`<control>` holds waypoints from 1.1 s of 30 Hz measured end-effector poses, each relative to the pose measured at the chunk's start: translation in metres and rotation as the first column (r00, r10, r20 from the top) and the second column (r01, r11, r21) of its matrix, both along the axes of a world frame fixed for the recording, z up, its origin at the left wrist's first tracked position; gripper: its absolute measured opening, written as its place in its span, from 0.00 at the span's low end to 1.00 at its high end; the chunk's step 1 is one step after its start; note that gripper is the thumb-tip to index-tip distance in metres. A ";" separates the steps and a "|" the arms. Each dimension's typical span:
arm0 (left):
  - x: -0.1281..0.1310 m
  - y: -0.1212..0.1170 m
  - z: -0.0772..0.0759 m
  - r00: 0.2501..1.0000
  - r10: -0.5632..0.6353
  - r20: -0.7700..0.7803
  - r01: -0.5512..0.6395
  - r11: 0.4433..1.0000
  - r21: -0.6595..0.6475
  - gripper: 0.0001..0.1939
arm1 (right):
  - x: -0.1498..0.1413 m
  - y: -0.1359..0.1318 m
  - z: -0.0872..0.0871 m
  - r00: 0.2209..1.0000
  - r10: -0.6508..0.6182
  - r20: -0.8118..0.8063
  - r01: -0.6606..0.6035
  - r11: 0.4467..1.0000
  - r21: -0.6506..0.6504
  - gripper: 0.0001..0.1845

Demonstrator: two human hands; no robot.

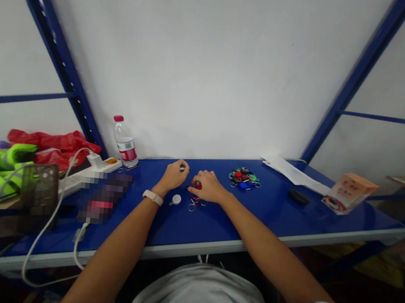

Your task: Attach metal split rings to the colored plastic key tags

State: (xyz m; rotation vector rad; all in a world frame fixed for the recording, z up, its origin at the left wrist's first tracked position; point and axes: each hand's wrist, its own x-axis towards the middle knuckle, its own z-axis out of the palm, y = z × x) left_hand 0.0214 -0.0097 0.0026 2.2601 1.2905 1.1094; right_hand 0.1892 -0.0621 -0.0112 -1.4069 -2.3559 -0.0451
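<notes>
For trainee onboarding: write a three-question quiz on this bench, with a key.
1. Which hand has the pale band on its wrist?
2. True or false: the plastic water bottle stands upright on the blue bench.
3. What makes up the colourful heap beyond the right hand?
A. Coins
B. Key fobs on rings
C. Buttons

Key: 1. The left hand. 2. True. 3. B.

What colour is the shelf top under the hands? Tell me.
The shelf top is glossy blue, best seen in the head view.
</notes>
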 end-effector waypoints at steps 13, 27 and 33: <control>-0.001 0.003 -0.005 0.998 -0.021 0.063 0.023 0.999 -0.035 0.10 | -0.001 -0.002 -0.002 0.998 0.008 0.067 -0.007 1.000 -0.019 0.17; 0.000 0.000 -0.004 0.999 -0.032 -0.020 0.030 0.997 -0.070 0.15 | 0.007 -0.002 0.012 0.977 0.102 -0.188 -0.125 0.986 -0.112 0.10; -0.001 0.005 -0.010 0.999 -0.012 -0.031 0.011 0.999 -0.046 0.17 | 0.026 -0.001 0.021 0.947 0.085 -0.311 -0.189 0.927 -0.323 0.11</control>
